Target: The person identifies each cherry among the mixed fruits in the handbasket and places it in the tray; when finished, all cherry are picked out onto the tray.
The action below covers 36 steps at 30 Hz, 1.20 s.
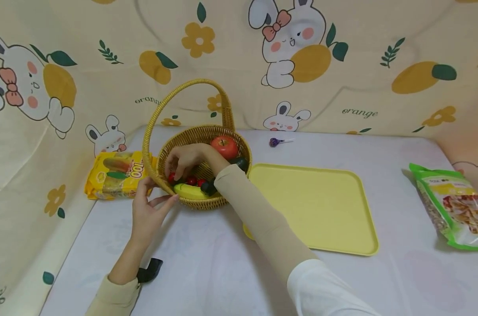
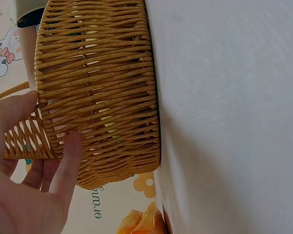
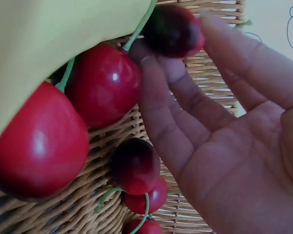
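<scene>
right now i've got the right hand (image 1: 188, 159) down inside the wicker basket (image 1: 205, 203), and my right wrist view shows thumb and fingertips pinching a dark red cherry (image 3: 172, 31) against the woven wall. more cherries (image 3: 105, 85) crowd in just beside those fingers, green stems showing. over to the left hand (image 1: 148, 215): it's got hold of the basket too, thumb and fingers round the foot of the handle (image 1: 146, 145), right where that meets the rim.

inside, i can see a banana (image 1: 188, 191) along the near side, a round red fruit (image 1: 224, 147) at the far side and a dark green item (image 1: 240, 164) near it. a yellow packet (image 1: 118, 175) lies just left of the basket; on the right there's a yellow tray (image 1: 314, 206), partly behind the right sleeve (image 1: 258, 210). a lollipop (image 1: 274, 142) rests beyond the tray, and a green-edged bag (image 1: 456, 206) lies well apart at far right.
</scene>
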Each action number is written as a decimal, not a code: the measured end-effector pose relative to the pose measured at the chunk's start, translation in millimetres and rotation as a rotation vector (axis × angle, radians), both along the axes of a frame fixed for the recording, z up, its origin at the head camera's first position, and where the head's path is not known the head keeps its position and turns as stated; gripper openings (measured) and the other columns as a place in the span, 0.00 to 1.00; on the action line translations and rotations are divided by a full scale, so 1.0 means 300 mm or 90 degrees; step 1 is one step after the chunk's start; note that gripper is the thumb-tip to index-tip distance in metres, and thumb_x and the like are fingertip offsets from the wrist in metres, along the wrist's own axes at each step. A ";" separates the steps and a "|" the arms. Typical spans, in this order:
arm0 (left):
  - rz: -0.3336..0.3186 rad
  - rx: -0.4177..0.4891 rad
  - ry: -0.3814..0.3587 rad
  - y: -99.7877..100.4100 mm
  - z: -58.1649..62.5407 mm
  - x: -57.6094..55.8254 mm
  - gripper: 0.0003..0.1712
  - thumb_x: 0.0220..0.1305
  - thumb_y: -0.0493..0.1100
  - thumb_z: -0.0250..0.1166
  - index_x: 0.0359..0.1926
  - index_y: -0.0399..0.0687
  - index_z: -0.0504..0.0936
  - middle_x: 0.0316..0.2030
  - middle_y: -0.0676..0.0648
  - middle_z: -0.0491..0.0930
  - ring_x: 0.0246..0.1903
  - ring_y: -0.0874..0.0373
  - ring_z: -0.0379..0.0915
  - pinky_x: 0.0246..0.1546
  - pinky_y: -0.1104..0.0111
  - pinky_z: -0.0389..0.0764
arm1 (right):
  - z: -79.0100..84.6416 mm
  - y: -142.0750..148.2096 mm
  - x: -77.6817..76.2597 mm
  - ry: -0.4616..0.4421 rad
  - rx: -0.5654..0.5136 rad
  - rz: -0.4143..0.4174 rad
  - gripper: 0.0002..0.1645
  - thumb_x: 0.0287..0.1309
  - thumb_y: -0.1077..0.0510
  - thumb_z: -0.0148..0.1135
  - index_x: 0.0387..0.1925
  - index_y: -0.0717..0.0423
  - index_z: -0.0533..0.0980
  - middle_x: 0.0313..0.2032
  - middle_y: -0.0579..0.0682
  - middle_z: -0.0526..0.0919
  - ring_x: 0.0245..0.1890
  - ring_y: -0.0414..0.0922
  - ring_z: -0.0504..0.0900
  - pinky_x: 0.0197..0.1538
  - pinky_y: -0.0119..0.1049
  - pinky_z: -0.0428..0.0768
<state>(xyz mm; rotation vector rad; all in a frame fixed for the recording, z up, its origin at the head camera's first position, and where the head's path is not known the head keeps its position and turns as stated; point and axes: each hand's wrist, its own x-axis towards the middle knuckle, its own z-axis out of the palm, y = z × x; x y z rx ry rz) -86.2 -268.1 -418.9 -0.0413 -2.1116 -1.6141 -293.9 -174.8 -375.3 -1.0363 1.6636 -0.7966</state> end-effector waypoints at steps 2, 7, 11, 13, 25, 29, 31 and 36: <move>0.002 0.003 -0.005 0.001 0.000 0.001 0.37 0.53 0.23 0.72 0.63 0.30 0.65 0.56 0.36 0.69 0.54 0.56 0.67 0.44 0.74 0.85 | 0.003 0.001 0.002 -0.009 -0.002 0.003 0.13 0.59 0.72 0.65 0.46 0.63 0.82 0.42 0.53 0.83 0.37 0.43 0.79 0.43 0.39 0.85; 0.007 0.002 -0.018 0.004 0.002 0.002 0.37 0.54 0.24 0.72 0.62 0.30 0.65 0.55 0.37 0.69 0.54 0.55 0.66 0.44 0.75 0.84 | 0.017 0.011 0.003 -0.003 -0.021 0.013 0.13 0.59 0.71 0.65 0.46 0.63 0.82 0.44 0.54 0.84 0.38 0.44 0.80 0.44 0.41 0.85; 0.007 0.003 -0.015 0.007 0.005 0.002 0.37 0.53 0.23 0.71 0.63 0.28 0.64 0.56 0.34 0.68 0.54 0.55 0.67 0.45 0.74 0.85 | 0.060 0.057 -0.011 0.032 -0.074 -0.007 0.13 0.59 0.68 0.67 0.47 0.62 0.82 0.44 0.55 0.84 0.37 0.47 0.80 0.45 0.44 0.85; 0.008 0.002 -0.013 0.009 0.007 0.003 0.38 0.53 0.23 0.71 0.63 0.27 0.64 0.55 0.33 0.68 0.54 0.55 0.67 0.45 0.74 0.85 | 0.093 0.101 -0.023 0.037 -0.113 -0.020 0.15 0.60 0.67 0.66 0.49 0.63 0.81 0.45 0.55 0.83 0.40 0.48 0.81 0.47 0.46 0.85; 0.026 -0.021 -0.019 0.015 0.002 0.004 0.39 0.53 0.23 0.72 0.64 0.28 0.63 0.56 0.34 0.68 0.54 0.56 0.67 0.44 0.76 0.84 | 0.162 0.597 0.012 0.125 -0.323 -0.185 0.17 0.60 0.68 0.66 0.51 0.68 0.79 0.50 0.57 0.81 0.47 0.50 0.80 0.53 0.39 0.83; 0.026 -0.016 -0.018 0.020 0.009 0.006 0.38 0.53 0.22 0.71 0.64 0.28 0.63 0.55 0.35 0.68 0.54 0.56 0.66 0.44 0.76 0.84 | 0.077 0.737 0.041 0.143 -0.327 -0.336 0.17 0.57 0.72 0.68 0.49 0.69 0.79 0.49 0.61 0.80 0.45 0.54 0.83 0.49 0.35 0.85; 0.026 -0.016 -0.017 0.020 0.011 0.007 0.38 0.54 0.23 0.71 0.64 0.27 0.63 0.55 0.34 0.68 0.54 0.56 0.66 0.44 0.76 0.84 | 0.027 0.781 0.047 0.178 -0.311 -0.394 0.18 0.56 0.72 0.69 0.49 0.70 0.79 0.47 0.62 0.81 0.44 0.55 0.84 0.45 0.31 0.85; 0.024 -0.016 -0.016 0.022 0.007 0.007 0.37 0.54 0.23 0.70 0.63 0.27 0.63 0.56 0.34 0.68 0.54 0.55 0.66 0.44 0.76 0.84 | -0.077 0.829 0.038 0.239 -0.250 -0.451 0.20 0.54 0.71 0.70 0.50 0.72 0.80 0.46 0.64 0.84 0.42 0.55 0.85 0.42 0.28 0.84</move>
